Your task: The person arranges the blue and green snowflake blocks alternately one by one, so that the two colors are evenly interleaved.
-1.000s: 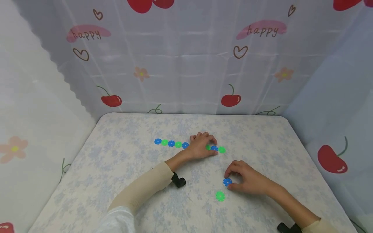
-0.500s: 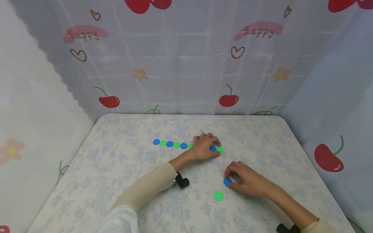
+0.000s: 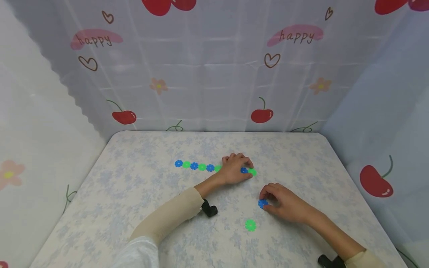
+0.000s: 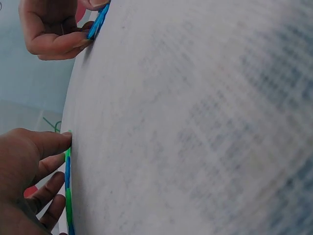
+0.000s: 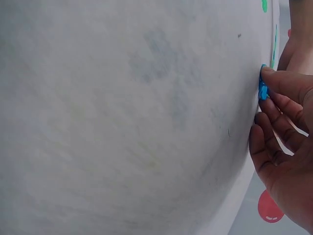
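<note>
A row of alternating blue and green notched discs lies on the table, from a blue disc (image 3: 178, 163) at its left end to a green disc (image 3: 253, 172) at its right end. My left hand (image 3: 232, 169) covers part of the row, thumb and fingers curled around its right end; the left wrist view shows the thumb at the green end. In my right hand (image 3: 285, 203), thumb and fingertips pinch a blue disc (image 3: 263, 203), also seen in the right wrist view as a blue disc (image 5: 263, 85). A loose green disc (image 3: 250, 225) lies nearer the front.
The table (image 3: 134, 208) has a pale floral cover. A white curtain (image 3: 207, 74) with cherries and hearts stands behind it and at both sides. A black wrist device (image 3: 209, 209) sits under my left wrist, another (image 3: 330, 261) by the right.
My right hand has moved slightly away from me with the blue disc, widening its distance from the loose green disc. My left hand shifted right along the row, then stayed nearly still.
</note>
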Demonstrator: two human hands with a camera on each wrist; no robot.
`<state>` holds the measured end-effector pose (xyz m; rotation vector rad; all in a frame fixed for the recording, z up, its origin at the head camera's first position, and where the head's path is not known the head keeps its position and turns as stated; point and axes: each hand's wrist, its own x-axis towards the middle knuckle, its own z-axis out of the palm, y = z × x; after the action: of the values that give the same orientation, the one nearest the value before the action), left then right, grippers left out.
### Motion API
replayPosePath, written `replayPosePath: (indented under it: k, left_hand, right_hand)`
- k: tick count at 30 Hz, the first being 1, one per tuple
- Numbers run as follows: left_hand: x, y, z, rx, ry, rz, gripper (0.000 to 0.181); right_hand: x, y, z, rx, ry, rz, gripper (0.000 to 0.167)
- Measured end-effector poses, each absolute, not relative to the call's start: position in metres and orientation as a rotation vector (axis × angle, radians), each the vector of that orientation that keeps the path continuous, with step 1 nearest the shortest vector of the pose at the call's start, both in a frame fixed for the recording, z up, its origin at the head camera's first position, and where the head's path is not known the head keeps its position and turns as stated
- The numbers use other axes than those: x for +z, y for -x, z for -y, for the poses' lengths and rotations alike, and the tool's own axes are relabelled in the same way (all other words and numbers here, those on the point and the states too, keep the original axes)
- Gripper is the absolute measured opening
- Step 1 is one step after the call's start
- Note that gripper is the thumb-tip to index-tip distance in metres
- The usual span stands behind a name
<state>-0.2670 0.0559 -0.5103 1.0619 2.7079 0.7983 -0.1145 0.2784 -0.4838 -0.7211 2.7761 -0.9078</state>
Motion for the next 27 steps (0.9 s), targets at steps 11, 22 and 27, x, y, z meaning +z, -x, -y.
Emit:
replayPosePath:
  k: [11,22,27]
  left_hand:
    - [-0.509,0.266,-0.055,0.825,-1.057,-2.708,0.024]
    - [-0.513,0.268,-0.055,0.836,-1.067,-2.705,0.023]
    - [-0.513,0.269,-0.055,0.843,-1.072,-2.705,0.024]
  right_hand:
    - [-0.486,0.137,-0.288,-0.969,0.728,-2.82,0.017]
    - [-0.489,0.16,-0.292,-1.053,0.662,-2.83,0.018]
    - [-0.49,0.17,-0.294,-1.052,0.649,-2.844,0.017]
